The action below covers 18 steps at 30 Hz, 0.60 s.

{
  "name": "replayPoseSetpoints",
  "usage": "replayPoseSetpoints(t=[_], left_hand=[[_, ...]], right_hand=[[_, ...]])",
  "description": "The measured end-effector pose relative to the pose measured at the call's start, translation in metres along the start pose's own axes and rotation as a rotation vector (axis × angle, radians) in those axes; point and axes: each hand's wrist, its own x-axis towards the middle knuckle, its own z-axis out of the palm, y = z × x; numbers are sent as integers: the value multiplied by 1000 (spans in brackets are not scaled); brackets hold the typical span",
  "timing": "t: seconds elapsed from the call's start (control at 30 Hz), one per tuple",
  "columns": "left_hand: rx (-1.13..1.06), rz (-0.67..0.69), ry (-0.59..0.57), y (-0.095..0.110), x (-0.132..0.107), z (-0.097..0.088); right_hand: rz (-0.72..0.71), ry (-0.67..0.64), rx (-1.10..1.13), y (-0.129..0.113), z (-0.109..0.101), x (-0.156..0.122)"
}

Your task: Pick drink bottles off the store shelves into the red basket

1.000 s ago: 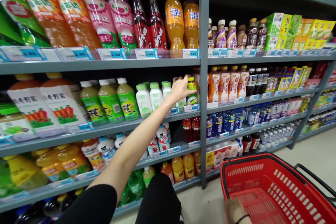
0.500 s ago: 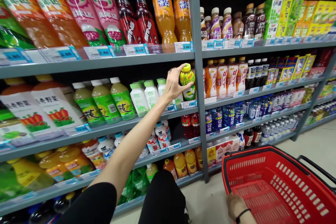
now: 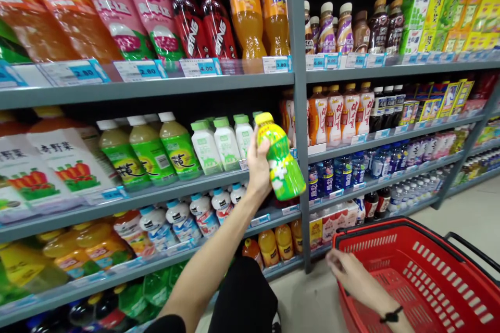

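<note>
Grey metal shelves are filling most of a shop aisle, with pale floor showing at the lower right. Across the upper left of the frame, two pink soda bottles, two dark red Sting bottles and two orange Fanta bottles are standing on a shelf. Below them, left of centre, three white-capped bottles with green labels are facing outward. The left hand is gripping one yellow-capped, yellow-and-green bottle at the centre of the frame, tilting it in front of the shelves. At the lower right, one red plastic basket is showing its slotted walls and floor. The right hand, wearing a black wristband, is hovering at the basket's left side, fingers loosely curling; whether they are pinching anything, I cannot tell.
</note>
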Motion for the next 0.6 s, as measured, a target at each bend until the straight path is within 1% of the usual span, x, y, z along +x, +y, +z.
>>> replayPoseSetpoints(t=[0.07, 0.1, 0.13, 0.17, 0.2, 0.23, 0.3, 0.4, 0.5, 0.6], left_hand=[[-124, -125, -42, -11, -30, 6], [-178, -180, -78, -17, -42, 9], [-212, -220, -117, -23, -52, 11], [-231, -238, -148, -29, -60, 14], [-237, -242, -175, -35, -66, 16], [-233, -239, -200, -40, -71, 17], [-221, -227, -260, -51, -77, 19], [-235, -231, -374, -61, -81, 16], [-264, -249, -476, -63, -79, 11], [-242, -296, -564, -60, -78, 3]], right_hand=[[-159, 142, 480, -27, -39, 2], [-194, 219, 653, -40, -56, 3], [-216, 257, 786, -53, -70, 3], [-239, 265, 894, -64, -80, 3], [-258, 258, 977, -72, -85, 3], [-278, 241, 1047, -79, -87, 4], [-308, 225, 1160, -86, -81, 7], [-324, 290, 1255, -86, -64, 11], [-317, 410, 1238, -80, -58, 12], [-284, 539, 1112, -75, -66, 10]])
